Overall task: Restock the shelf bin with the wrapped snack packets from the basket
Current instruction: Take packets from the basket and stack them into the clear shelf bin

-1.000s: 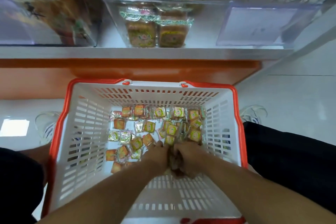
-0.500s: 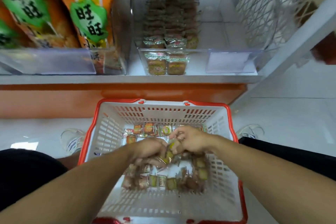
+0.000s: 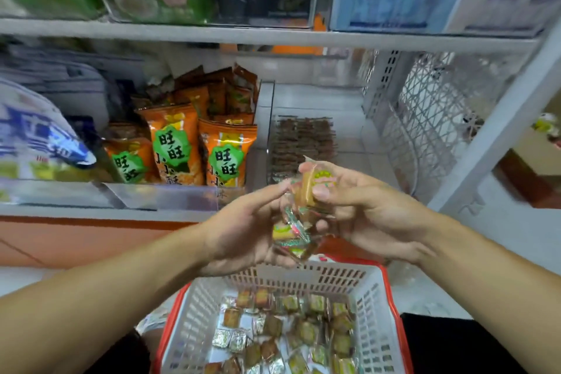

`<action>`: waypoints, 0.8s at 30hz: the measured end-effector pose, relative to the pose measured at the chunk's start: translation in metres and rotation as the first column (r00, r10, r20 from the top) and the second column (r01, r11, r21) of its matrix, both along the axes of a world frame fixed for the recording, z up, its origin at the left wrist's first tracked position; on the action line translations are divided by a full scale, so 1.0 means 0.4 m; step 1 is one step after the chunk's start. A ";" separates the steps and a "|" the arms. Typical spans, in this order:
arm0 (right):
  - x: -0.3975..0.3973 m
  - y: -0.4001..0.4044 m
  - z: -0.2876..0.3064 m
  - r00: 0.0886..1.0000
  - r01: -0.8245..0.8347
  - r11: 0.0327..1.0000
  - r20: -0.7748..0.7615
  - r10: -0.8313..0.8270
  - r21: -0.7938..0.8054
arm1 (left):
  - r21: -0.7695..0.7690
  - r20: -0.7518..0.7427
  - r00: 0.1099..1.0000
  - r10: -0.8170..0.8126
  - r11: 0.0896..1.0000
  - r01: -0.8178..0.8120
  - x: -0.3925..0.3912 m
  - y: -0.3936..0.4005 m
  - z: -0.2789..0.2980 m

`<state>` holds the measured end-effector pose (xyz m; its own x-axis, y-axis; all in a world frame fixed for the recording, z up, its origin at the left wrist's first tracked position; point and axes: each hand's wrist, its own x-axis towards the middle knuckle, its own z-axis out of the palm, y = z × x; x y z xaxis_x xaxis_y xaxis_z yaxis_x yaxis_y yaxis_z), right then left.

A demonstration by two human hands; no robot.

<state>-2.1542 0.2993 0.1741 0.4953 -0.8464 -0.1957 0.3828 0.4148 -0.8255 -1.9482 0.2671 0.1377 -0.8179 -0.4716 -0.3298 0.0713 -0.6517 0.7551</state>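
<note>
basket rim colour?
Red-orange rim on a white slotted basket; only the head view shows it.

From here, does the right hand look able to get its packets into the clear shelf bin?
Probably yes: the right hand holds a wrapped packet just in front of the clear bin, whose top looks open, with nothing between.

head view looks down, close, facing shelves (image 3: 273,36).

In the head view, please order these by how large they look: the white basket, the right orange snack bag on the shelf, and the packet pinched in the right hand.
1. white basket, though it is cut off by the frame's bottom edge
2. right orange snack bag
3. packet pinched by the right hand
</note>
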 end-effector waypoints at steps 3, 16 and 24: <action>0.022 -0.016 0.006 0.994 0.090 0.996 0.057 -0.091 0.010 | -0.013 -0.043 0.996 0.073 0.997 -0.074 -0.010 0.006 0.002; -0.047 -0.068 0.017 0.900 0.315 0.933 -0.256 -0.353 -0.176 | -0.202 0.147 0.908 0.391 0.911 -0.360 -0.033 -0.039 -0.035; -0.057 -0.037 -0.010 0.929 0.102 0.995 -0.356 -0.100 -0.012 | -0.479 0.153 0.943 0.295 0.857 -0.190 0.010 -0.051 -0.026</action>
